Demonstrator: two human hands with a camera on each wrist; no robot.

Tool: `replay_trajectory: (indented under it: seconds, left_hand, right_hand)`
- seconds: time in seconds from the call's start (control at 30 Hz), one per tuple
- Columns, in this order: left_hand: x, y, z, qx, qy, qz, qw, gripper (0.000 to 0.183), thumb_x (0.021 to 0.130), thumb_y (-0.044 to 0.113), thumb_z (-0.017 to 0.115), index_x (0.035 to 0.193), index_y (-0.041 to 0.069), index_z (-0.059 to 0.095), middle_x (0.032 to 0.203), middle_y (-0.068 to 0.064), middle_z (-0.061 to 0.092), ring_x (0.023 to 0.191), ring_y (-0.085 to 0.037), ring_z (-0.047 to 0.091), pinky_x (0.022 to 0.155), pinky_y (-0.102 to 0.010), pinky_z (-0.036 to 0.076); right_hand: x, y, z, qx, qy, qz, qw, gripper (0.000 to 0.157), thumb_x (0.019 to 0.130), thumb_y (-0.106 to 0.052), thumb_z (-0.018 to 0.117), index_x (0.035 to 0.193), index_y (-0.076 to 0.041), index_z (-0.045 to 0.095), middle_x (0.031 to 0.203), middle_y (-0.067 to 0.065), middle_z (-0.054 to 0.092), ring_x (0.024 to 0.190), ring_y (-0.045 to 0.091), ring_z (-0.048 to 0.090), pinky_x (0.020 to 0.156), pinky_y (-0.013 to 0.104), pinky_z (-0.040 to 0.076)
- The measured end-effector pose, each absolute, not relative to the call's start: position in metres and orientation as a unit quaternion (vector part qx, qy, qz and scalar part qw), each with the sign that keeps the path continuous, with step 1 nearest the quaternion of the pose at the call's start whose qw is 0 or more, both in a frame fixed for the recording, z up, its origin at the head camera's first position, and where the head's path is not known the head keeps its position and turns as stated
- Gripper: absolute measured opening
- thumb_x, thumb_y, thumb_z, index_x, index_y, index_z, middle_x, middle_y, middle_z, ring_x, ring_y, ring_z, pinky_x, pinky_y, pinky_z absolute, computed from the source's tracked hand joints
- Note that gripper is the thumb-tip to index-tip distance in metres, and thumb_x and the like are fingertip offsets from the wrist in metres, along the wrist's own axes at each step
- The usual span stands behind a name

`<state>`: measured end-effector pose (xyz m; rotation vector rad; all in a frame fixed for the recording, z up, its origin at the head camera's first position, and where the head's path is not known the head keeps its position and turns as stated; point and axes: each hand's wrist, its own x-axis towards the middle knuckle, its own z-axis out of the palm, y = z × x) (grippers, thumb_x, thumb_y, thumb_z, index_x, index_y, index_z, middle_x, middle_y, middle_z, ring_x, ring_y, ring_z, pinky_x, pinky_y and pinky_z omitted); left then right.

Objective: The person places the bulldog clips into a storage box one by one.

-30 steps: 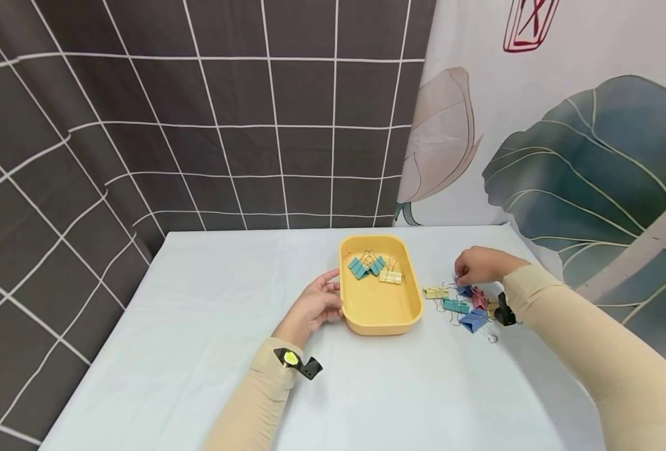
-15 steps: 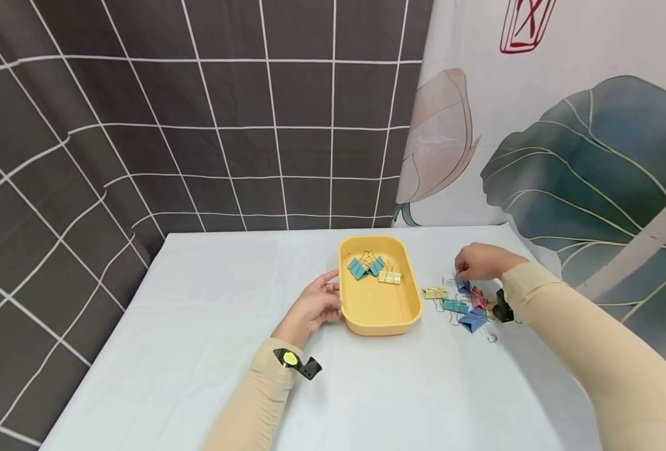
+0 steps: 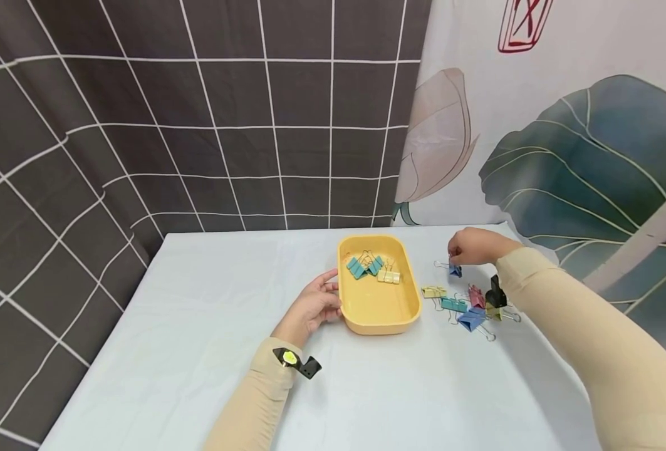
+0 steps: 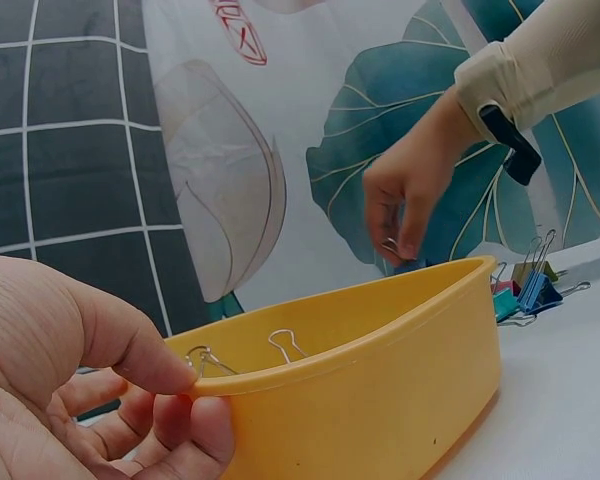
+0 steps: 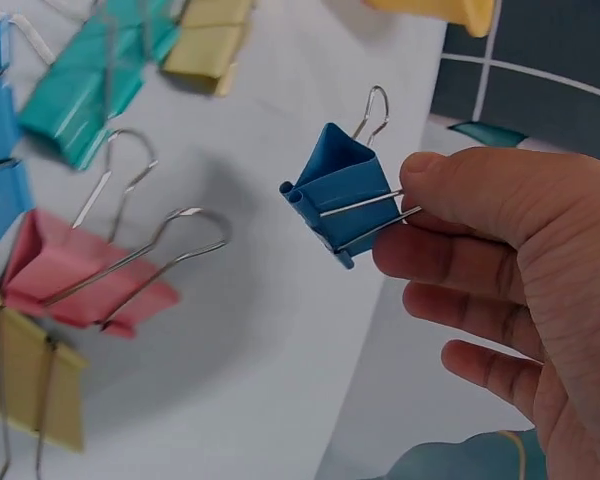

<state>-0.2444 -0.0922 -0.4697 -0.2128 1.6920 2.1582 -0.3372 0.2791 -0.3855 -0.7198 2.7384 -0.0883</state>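
My right hand (image 3: 472, 245) pinches a blue binder clip (image 5: 342, 190) by one wire handle, thumb against forefinger, raised off the table beyond the pile. In the left wrist view that clip is mostly hidden behind the tray's rim. My left hand (image 3: 312, 307) grips the near-left rim of a yellow tray (image 3: 380, 319), thumb on top and fingers curled beneath the edge. Inside the tray, toward its far end, lie two teal binder clips (image 3: 356, 268) and a pale yellow binder clip (image 3: 389, 276).
Right of the tray lies a loose pile: a pink binder clip (image 5: 90, 270), a teal binder clip (image 3: 453, 304), another blue binder clip (image 3: 472, 319) and yellow binder clips (image 3: 434, 292). A white cloth covers the table (image 3: 197, 351). Behind it hangs a dark gridded curtain (image 3: 225, 144).
My right hand has lifted the blue binder clip out of the pile and moved it away from me and slightly left. My left hand stays on the tray.
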Motion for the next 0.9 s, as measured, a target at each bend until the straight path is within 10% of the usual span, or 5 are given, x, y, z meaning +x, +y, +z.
replay_trajectory:
  seconds: [0.9]
  left_hand:
    - [-0.246, -0.092, -0.472, -0.073, 0.603, 0.770, 0.196, 0.084, 0.079, -0.019, 0.057, 0.153, 0.018, 0.044, 0.122, -0.013, 0.052, 0.076, -0.018, 0.058, 0.060, -0.025, 0.056]
  right_hand:
    - [-0.344, 0.207, -0.350, -0.256, 0.958, -0.041, 0.124, 0.015, 0.091, -0.020, 0.074, 0.097, -0.007, 0.077, 0.084, 0.002, 0.070, 0.075, 0.019, 0.059, 0.078, 0.036, 0.060]
